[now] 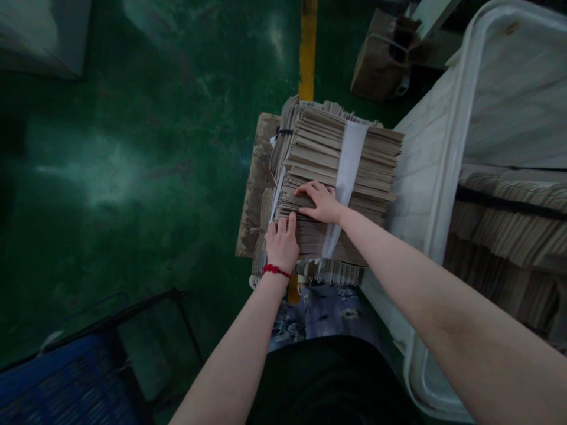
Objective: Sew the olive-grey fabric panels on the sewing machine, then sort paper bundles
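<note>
A thick stack of brown cardboard sheets lies in front of me, its edges facing up and a white paper band around it. My right hand rests on top of the stack beside the band, thumb and fingers apart, tips touching the sheet edges. At the stack's near left corner is my left hand, with its fingers stretched out over the edges. A red bracelet circles the left wrist. More bundled cardboard shows at the stack's left side, tied with a dark strap. The fingertips are partly hidden between sheets.
Beneath the stack, a worn brown board sticks out to the left. A large white bin holding strapped cardboard bundles stands close on the right. A blue crate sits at lower left. The green floor bears a yellow line.
</note>
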{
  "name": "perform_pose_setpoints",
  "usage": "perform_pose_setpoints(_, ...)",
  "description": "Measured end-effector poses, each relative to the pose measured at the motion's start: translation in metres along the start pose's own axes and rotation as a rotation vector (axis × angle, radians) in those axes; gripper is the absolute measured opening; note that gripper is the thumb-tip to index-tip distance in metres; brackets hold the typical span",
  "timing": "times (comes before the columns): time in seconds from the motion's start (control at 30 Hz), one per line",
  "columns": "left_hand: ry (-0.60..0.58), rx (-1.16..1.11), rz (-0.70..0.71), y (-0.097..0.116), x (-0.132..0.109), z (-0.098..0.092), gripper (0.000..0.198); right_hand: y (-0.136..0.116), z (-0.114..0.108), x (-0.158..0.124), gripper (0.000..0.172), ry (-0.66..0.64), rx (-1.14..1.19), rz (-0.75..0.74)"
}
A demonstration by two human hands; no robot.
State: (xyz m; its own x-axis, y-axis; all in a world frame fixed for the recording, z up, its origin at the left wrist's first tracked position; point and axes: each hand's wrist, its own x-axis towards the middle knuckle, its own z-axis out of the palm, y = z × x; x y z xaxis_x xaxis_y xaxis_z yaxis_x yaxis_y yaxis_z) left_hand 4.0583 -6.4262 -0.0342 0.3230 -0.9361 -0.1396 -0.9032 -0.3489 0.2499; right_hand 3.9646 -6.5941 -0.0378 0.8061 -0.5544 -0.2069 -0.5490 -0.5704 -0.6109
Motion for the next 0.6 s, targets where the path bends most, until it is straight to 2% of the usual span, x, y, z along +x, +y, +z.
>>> perform_pose_setpoints(0.23,0.033,-0.002,-0.002,-0.012,-0.006,0.007,0.055,0.002,-0.001,0.0,0.04,-0.014,0.026,-0.004)
perform_pose_setpoints(0.4,0.147,-0.02,0.095,-0.015,-0.012,0.013,0.048,0.005,0.0,0.0,0.055,-0.021,0.01,-0.02)
perform_pose_setpoints(0.6,0.135,-0.07,0.16,-0.015,-0.011,0.017,0.049,0.005,0.0,0.0,0.059,-0.02,0.01,-0.031)
